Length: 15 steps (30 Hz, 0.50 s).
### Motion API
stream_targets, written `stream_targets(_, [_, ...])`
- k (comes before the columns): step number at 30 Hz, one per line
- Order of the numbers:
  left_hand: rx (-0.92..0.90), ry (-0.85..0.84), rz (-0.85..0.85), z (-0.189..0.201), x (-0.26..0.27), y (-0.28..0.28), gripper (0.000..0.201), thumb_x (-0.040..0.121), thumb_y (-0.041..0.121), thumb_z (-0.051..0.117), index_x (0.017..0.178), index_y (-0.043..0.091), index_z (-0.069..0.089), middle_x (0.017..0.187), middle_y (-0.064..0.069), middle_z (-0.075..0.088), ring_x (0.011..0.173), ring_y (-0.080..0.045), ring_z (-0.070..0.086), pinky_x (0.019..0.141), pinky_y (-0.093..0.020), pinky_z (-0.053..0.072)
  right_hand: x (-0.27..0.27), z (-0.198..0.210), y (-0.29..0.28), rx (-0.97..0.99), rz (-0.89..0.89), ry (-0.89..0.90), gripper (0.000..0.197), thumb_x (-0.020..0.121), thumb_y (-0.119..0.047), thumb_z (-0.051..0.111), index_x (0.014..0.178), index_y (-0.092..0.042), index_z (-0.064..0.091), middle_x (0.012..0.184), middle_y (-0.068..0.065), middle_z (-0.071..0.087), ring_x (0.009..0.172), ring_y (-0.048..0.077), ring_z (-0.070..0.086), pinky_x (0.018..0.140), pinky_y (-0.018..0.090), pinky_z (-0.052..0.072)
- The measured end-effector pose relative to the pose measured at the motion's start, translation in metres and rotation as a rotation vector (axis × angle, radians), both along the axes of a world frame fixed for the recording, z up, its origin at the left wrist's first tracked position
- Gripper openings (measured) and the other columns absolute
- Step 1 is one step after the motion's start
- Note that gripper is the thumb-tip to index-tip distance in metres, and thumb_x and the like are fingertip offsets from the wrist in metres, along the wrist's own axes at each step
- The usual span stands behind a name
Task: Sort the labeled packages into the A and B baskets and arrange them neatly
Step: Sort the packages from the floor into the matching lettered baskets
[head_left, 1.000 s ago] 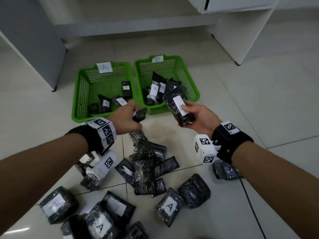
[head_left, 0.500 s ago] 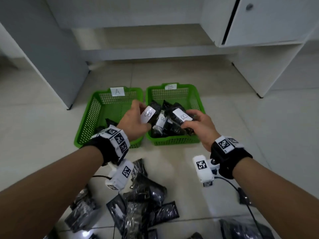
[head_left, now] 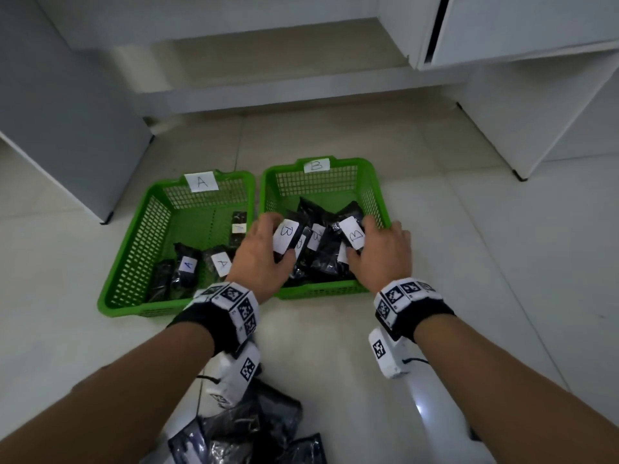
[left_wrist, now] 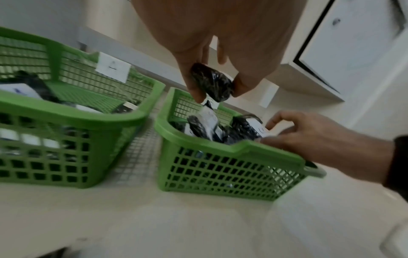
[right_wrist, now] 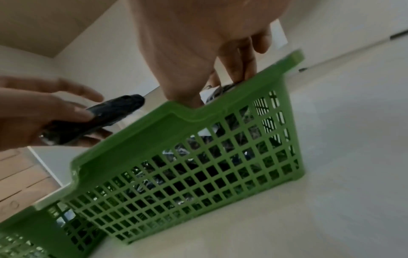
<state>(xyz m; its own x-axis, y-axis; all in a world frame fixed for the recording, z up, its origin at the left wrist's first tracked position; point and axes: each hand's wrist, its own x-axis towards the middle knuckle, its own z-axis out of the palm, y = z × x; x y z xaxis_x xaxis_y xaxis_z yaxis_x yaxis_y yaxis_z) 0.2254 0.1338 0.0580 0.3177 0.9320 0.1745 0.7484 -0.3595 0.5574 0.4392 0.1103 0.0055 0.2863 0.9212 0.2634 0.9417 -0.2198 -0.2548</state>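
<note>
Two green mesh baskets stand side by side on the tiled floor, basket A [head_left: 134, 249] on the left and basket B [head_left: 380, 199] on the right. Both hands are over basket B. My left hand [head_left: 276, 241] pinches a black package with a B label [head_left: 284, 237] above the basket's left side; the left wrist view shows the package [left_wrist: 212, 85] between thumb and fingers. My right hand [head_left: 361, 239] grips another black B package [head_left: 351, 234], low among several B packages. Basket A holds a few A packages [head_left: 187, 266].
A pile of loose black packages [head_left: 254, 426] lies on the floor near me, between my forearms. A grey cabinet [head_left: 67, 112] stands at the back left, and a white cabinet [head_left: 522, 25] and low shelf stand behind the baskets.
Both hands have moved forward from in front of the baskets to over basket B, each carrying its package. The view has tilted up, so most of the floor pile is out of sight.
</note>
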Motion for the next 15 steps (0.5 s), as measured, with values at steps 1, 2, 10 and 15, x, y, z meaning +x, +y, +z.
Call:
stream_targets(1, [0.003,0.033,-0.022,-0.005,0.009,-0.001,0.048,0.089,0.022,0.066,0.131,0.015,0.043,0.127,-0.007,0.053,0.102,-0.026,0.058,0.078,-0.029,0.043,0.001,-0.002,0.001,-0.028,0.006,-0.034,0.044,0.081,-0.043,0.071,0.112,-0.013,0.058,0.091,0.012,0.067,0.098,0.032,0.05,0.081,0.041,0.039])
stream_targets(2, [-0.004,0.065,-0.051,-0.01,0.016,-0.003,0.046,0.09,0.021,0.064,0.131,0.015,0.044,0.127,-0.008,0.05,0.097,-0.026,0.057,0.076,-0.03,0.043,0.002,-0.002,0.002,-0.047,0.007,-0.051,0.044,0.082,-0.044,0.069,0.11,-0.011,0.06,0.098,0.012,0.065,0.103,0.032,0.049,0.084,0.042,0.04])
stream_targets(10, [-0.027,0.411,-0.134,-0.035,0.03,-0.01,0.056,0.104,0.038,0.033,0.154,0.014,0.027,0.163,-0.002,0.022,0.153,-0.024,0.003,0.123,-0.05,-0.001,0.005,0.011,-0.008,0.025,0.039,0.089,0.043,0.089,-0.043,0.063,0.112,-0.007,0.061,0.109,0.012,0.06,0.107,0.031,0.049,0.091,0.043,0.046])
stream_targets(15, [0.165,0.076,-0.048,-0.012,-0.028,-0.036,0.034,0.098,0.03,0.042,0.116,0.007,0.06,0.12,-0.012,0.061,0.116,-0.031,0.052,0.099,-0.044,0.042,-0.045,0.019,-0.049,0.173,0.422,0.231,0.027,0.084,-0.022,0.062,0.107,-0.009,0.058,0.103,0.008,0.057,0.098,0.025,0.05,0.081,0.037,0.046])
